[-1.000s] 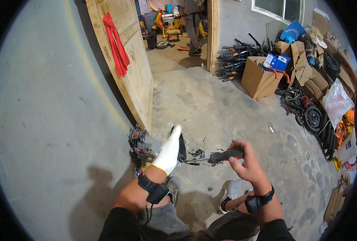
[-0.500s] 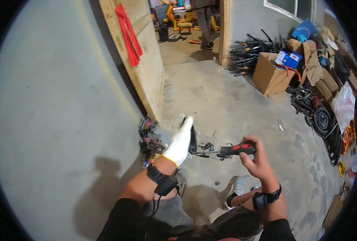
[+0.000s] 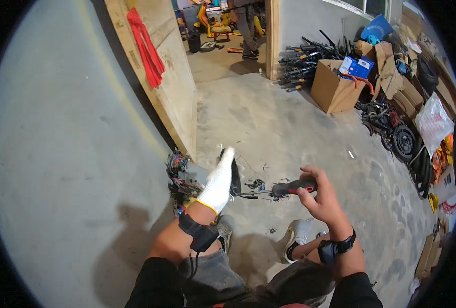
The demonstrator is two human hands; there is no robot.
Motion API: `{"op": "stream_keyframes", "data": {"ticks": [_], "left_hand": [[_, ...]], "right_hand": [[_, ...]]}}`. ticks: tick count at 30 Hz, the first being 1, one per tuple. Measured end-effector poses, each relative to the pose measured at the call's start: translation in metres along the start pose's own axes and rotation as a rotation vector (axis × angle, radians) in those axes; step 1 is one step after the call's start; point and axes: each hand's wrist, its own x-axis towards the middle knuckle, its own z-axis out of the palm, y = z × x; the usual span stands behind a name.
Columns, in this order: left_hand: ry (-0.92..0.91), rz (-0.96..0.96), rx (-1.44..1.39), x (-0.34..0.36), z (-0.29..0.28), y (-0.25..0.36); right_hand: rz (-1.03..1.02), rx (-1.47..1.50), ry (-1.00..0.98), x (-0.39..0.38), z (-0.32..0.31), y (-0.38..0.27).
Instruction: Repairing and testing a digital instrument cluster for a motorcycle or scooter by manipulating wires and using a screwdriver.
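Left hand (image 3: 218,179), gloved, grips a black part (image 3: 236,177), likely to steady it; right hand (image 3: 323,200) grasps a screwdriver (image 3: 292,188), turned to point at the part.

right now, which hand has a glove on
The left hand, in a white knitted glove; the right hand, holding the screwdriver, is bare.

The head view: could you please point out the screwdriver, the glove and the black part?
Screwdriver (image 3: 288,188): head view, on its handle.
Glove (image 3: 216,185): head view, just above its cuff.
Black part (image 3: 235,178): head view, on its visible side.
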Motion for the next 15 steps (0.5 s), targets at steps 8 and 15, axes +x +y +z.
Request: {"op": "stream_keyframes", "data": {"ticks": [8,15], "left_hand": [[0.014,0.038,-0.080,0.004,-0.004,0.000],[-0.005,0.058,-0.101,0.014,-0.007,-0.002]], "right_hand": [[0.230,0.091,-0.093,0.013,-0.002,-0.002],[0.227,0.015,-0.109,0.015,0.005,0.004]]}}
